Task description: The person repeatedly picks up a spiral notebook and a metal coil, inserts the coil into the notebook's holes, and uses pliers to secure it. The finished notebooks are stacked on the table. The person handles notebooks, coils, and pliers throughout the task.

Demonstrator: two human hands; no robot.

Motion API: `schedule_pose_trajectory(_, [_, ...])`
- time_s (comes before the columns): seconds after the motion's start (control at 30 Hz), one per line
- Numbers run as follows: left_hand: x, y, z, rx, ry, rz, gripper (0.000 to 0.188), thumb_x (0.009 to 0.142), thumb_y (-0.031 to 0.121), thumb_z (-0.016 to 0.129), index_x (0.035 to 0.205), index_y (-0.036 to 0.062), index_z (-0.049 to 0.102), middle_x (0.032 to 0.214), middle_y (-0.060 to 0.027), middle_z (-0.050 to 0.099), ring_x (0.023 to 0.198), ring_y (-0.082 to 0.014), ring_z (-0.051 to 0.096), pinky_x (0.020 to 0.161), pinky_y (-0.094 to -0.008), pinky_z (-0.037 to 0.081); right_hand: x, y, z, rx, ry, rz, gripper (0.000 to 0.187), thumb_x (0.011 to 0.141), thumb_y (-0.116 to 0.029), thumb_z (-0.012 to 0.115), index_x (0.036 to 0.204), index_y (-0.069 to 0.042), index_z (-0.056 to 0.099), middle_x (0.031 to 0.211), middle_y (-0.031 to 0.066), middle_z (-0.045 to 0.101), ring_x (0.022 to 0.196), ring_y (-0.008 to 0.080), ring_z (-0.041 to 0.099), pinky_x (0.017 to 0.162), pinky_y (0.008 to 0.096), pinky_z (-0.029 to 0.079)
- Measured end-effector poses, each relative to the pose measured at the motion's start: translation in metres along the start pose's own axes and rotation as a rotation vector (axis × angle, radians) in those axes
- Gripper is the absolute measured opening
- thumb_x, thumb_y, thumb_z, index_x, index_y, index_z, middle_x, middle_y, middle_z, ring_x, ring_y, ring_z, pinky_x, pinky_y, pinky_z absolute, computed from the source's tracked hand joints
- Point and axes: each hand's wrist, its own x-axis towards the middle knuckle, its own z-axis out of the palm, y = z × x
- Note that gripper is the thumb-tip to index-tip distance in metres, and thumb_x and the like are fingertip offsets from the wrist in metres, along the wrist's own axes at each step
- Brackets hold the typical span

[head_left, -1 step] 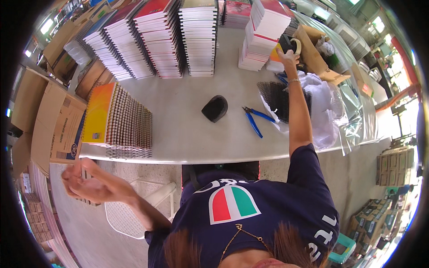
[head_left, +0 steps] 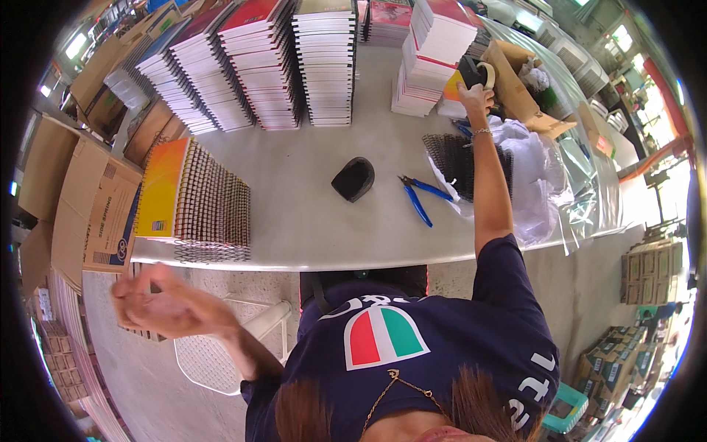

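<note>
My right hand (head_left: pixel 475 99) reaches to the far right of the table, its fingers around the near end of a black tape dispenser (head_left: pixel 470 71) with a cream tape roll (head_left: pixel 486 74). Partly behind this hand is an item with a yellow-orange cover (head_left: pixel 452 88). Off the table's front left edge, my left hand (head_left: pixel 166 303) hangs in the air, blurred, fingers loosely curled and apart, with nothing visible in it. Nearest to it stands a row of yellow-orange spiral notebooks (head_left: pixel 163 188), their wire coils facing right. Blue-handled pliers (head_left: pixel 418 202) lie mid-right beside a black curved piece (head_left: pixel 354 179).
Tall stacks of bound books (head_left: pixel 324 74) line the far edge, with another stack (head_left: pixel 427 62) further right. Black coils (head_left: pixel 449 158) and white plastic (head_left: pixel 526 177) lie under my right forearm. Cardboard boxes (head_left: pixel 107 214) flank the left; a white stool (head_left: pixel 213 361) stands below.
My left hand has shifted slightly to the right and is more blurred. My right hand stays at the tape dispenser, almost unmoved.
</note>
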Motion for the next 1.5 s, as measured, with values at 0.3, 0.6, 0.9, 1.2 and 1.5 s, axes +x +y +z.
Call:
schedule_pose_trajectory(0.3, [-0.039,0.102,0.084,-0.352,-0.663,-0.197,0.020,0.083,0.001,0.073,0.101,0.0079,0.068,0.110,-0.0132,0.055,0.108,-0.0265,0.052,0.089,-0.0395,0.042,-0.057,0.015,-0.011,0.062,0.274,-0.479,0.038,0.088,-0.014,0.066,0.125,-0.009,0.061,0.130,0.0117,0.053,0.122,0.0328,0.051,0.099,0.0502,0.040])
schedule_pose_trajectory(0.6, [-0.071,0.114,0.105,-0.541,-0.830,-0.367,0.009,0.086,0.003,0.071,0.094,0.0051,0.067,0.097,-0.0089,0.059,0.090,-0.0225,0.057,0.081,-0.0327,0.045,-0.044,0.053,-0.022,-0.047,0.174,-0.913,0.038,0.081,-0.002,0.066,0.118,-0.012,0.068,0.111,0.0075,0.069,0.106,0.0257,0.063,0.100,0.0401,0.040])
schedule_pose_trajectory(0.9, [-0.115,0.095,0.128,-0.894,-1.025,-0.774,0.033,0.100,0.027,0.061,0.125,0.0050,0.059,0.111,-0.0078,0.061,0.105,-0.0202,0.059,0.090,-0.0351,0.048,-0.152,0.055,-0.173,0.064,-0.040,-0.717,0.020,0.088,-0.006,0.064,0.106,-0.005,0.072,0.100,0.0134,0.072,0.097,0.0304,0.066,0.091,0.0373,0.045])
schedule_pose_trajectory(1.2, [-0.158,0.056,0.130,-1.612,-2.179,-1.589,0.062,0.102,0.045,0.052,0.146,0.0022,0.041,0.130,-0.0131,0.060,0.106,-0.0203,0.063,0.090,-0.0337,0.051,-0.274,0.030,-0.226,0.565,-0.934,-1.039,0.019,0.093,-0.007,0.062,0.110,-0.010,0.069,0.107,0.0023,0.071,0.107,0.0246,0.063,0.107,0.0390,0.038])
schedule_pose_trajectory(1.5, [-0.073,0.068,0.100,-0.239,-1.541,0.116,0.030,0.096,0.011,0.060,0.126,0.0141,0.057,0.111,-0.0026,0.060,0.108,-0.0222,0.058,0.101,-0.0501,0.038,-0.156,0.231,-0.124,-0.253,0.056,-0.018,0.029,0.091,-0.024,0.067,0.112,-0.004,0.068,0.109,0.0226,0.068,0.110,0.0385,0.062,0.093,0.0453,0.048])
